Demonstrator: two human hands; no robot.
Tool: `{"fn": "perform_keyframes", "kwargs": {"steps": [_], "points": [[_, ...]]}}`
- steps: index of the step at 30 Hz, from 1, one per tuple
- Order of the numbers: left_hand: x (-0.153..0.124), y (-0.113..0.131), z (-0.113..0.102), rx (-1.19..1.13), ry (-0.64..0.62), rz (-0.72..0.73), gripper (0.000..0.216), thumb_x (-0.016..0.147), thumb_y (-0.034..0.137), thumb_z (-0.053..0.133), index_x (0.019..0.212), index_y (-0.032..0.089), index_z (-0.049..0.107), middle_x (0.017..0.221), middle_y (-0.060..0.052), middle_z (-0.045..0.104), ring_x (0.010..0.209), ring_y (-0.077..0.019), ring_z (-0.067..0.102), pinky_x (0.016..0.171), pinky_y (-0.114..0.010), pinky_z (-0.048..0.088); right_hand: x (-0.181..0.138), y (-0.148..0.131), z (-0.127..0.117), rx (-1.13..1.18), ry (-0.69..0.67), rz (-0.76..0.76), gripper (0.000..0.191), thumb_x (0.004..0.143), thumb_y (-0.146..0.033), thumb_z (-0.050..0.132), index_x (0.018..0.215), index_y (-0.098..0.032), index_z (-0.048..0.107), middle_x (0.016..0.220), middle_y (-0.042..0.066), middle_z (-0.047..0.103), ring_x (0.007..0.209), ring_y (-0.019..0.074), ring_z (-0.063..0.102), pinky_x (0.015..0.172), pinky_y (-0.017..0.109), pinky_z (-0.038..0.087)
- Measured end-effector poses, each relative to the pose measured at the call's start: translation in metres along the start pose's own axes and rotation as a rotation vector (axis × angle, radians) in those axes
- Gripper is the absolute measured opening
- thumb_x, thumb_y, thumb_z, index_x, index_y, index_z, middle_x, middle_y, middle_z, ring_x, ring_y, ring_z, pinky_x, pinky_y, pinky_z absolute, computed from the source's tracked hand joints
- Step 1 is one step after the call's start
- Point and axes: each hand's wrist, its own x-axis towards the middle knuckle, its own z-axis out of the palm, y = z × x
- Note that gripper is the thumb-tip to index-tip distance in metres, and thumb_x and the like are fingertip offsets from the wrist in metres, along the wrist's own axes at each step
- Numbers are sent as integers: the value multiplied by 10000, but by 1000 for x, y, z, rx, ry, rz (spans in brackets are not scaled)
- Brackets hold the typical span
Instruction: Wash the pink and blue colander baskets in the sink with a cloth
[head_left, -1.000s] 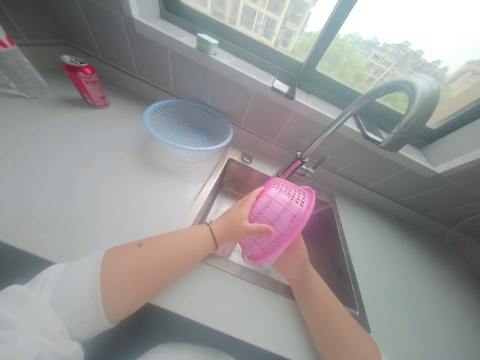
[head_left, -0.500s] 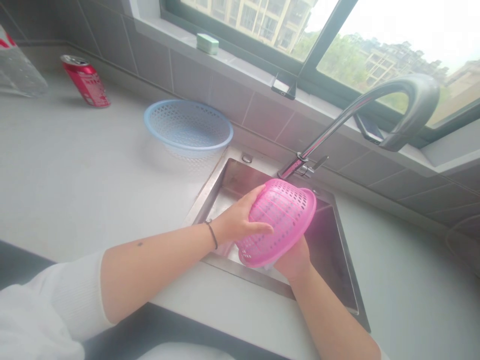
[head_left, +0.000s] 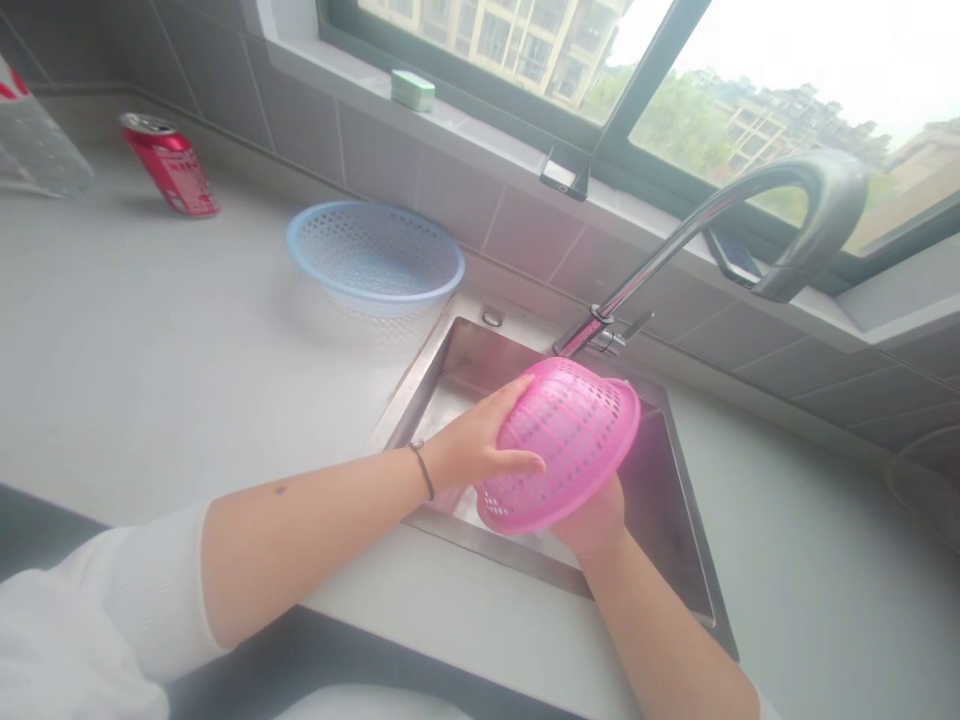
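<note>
A pink plastic colander (head_left: 562,430) is held tilted over the steel sink (head_left: 686,520), its perforated outside facing up and its rim towards the lower right. My left hand (head_left: 484,435) grips it from the left, thumb spread across the outer wall. My right hand (head_left: 596,520) reaches up under the rim on the near side. The colander hides the fingers of that hand, so whether they hold anything does not show.
A chrome faucet (head_left: 675,240) arches over the sink's back right. On the left counter stand a blue basket (head_left: 379,295), a red can (head_left: 171,165) and a clear plastic bag (head_left: 41,145). A pale green block (head_left: 412,90) and a dark phone-like object (head_left: 731,258) sit on the windowsill.
The colander has turned slightly, its rim shifting a little to the right. My right hand has moved slightly with it, and my left hand keeps its grip.
</note>
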Motion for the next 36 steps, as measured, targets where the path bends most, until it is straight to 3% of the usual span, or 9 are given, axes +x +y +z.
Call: {"fn": "perform_keyframes", "kwargs": {"steps": [5, 11, 18, 22, 25, 31, 36], "points": [[-3, -1, 3, 103, -124, 54, 1148, 718, 528, 845, 1630, 212, 224, 1686, -180, 280, 1546, -406, 278, 1270, -604, 214, -2, -8, -7, 17, 44, -53, 524, 927, -685, 510, 1291, -343, 670, 1403, 45, 655, 1369, 320, 555, 1162, 627, 410], [0, 1, 1, 23, 16, -23, 1113, 752, 563, 816, 1631, 219, 227, 1653, -164, 361, 1495, -414, 373, 1250, -594, 273, 2, 6, 0, -39, -21, 53, 562, 921, -647, 568, 1387, -335, 605, 1433, 65, 637, 1344, 322, 585, 1114, 608, 464], [-4, 0, 1, 88, -145, 25, 1140, 732, 525, 836, 1636, 219, 211, 1698, -174, 256, 1554, -410, 261, 1273, -607, 204, 1, -11, -12, 49, 50, -21, 654, 876, -768, 518, 1358, -336, 615, 1471, 58, 608, 1427, 329, 499, 1161, 629, 408], [-1, 0, 1, 48, -72, -10, 1154, 735, 512, 841, 1638, 211, 187, 1669, -193, 313, 1527, -404, 322, 1263, -601, 236, 1, 0, -1, -11, 13, 14, 557, 928, -632, 569, 1393, -326, 599, 1492, 58, 593, 1401, 319, 532, 1183, 599, 397], [1, -3, -1, 40, -7, -58, 1242, 667, 570, 877, 1632, 178, 202, 1679, -218, 276, 1538, -429, 285, 1263, -622, 205, 2, 2, 2, -31, 4, 25, 519, 939, -568, 597, 1402, -332, 591, 1510, 60, 575, 1385, 312, 550, 1190, 610, 382], [-2, -6, 1, 114, -124, 25, 1208, 678, 538, 881, 1634, 219, 215, 1704, -191, 224, 1566, -421, 219, 1278, -615, 168, 2, -14, -7, 28, -22, -17, 605, 880, -751, 533, 1283, -323, 678, 1436, 58, 636, 1457, 326, 465, 1187, 620, 382], [-2, 0, 1, 124, -43, -6, 1423, 575, 542, 942, 1649, 176, 82, 1684, -245, 230, 1546, -446, 253, 1263, -626, 210, 2, -3, 5, -53, -34, -13, 515, 924, -581, 623, 1386, -353, 605, 1499, 30, 588, 1404, 291, 535, 1200, 576, 389]]}}
